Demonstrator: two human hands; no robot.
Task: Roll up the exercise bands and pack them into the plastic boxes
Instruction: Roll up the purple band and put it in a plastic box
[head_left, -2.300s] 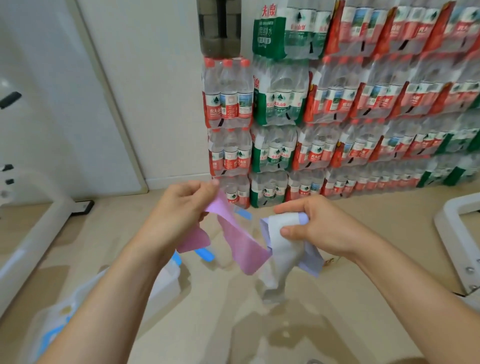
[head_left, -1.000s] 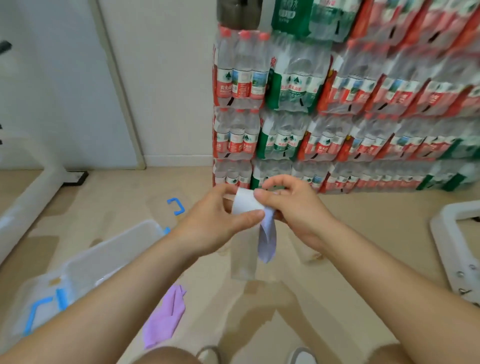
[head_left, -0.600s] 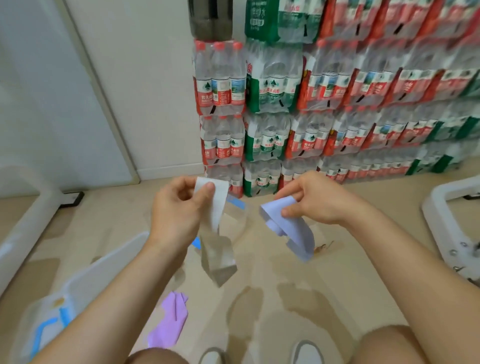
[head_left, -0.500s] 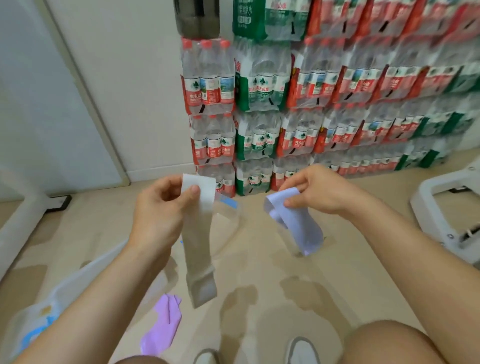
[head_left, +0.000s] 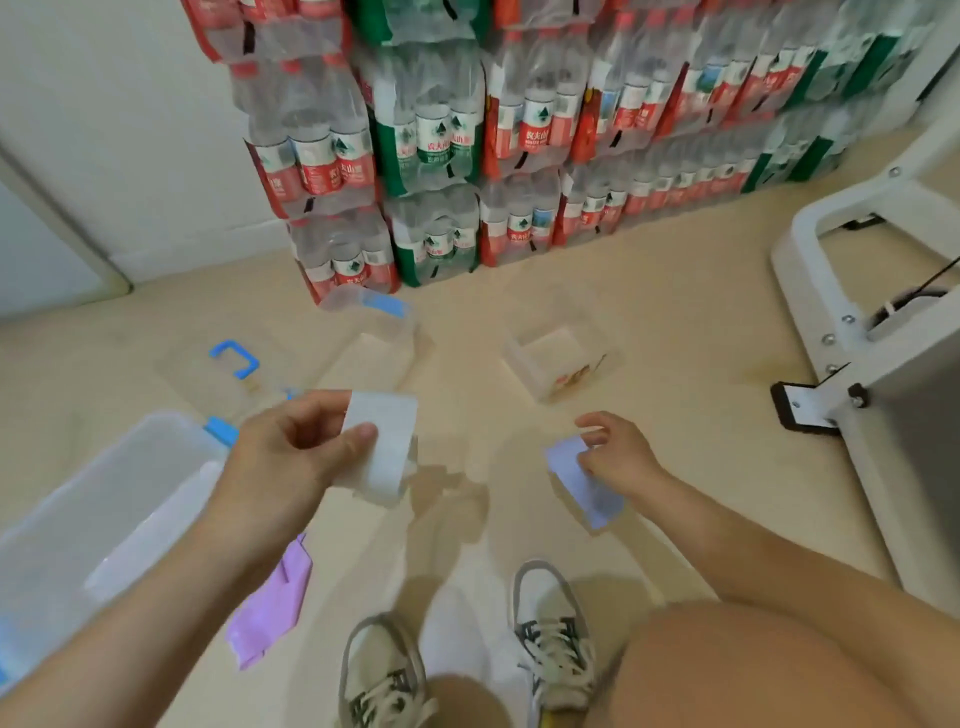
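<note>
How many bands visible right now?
3. White band pinched in the left hand; pale blue band held by the right hand; purple band on the floor beside the large clear box, under the left forearm. More may be hidden in the boxes.

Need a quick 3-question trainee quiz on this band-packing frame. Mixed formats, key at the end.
1. True or false: the purple band lies inside the large clear box.
2. Which band does the left hand hold? A. a green band B. the white band C. a black band
3. Short answer: what colour is the band that the right hand pinches?

Key
1. False. It lies on the floor beside the box.
2. B
3. Pale blue: the pale blue band.
</note>
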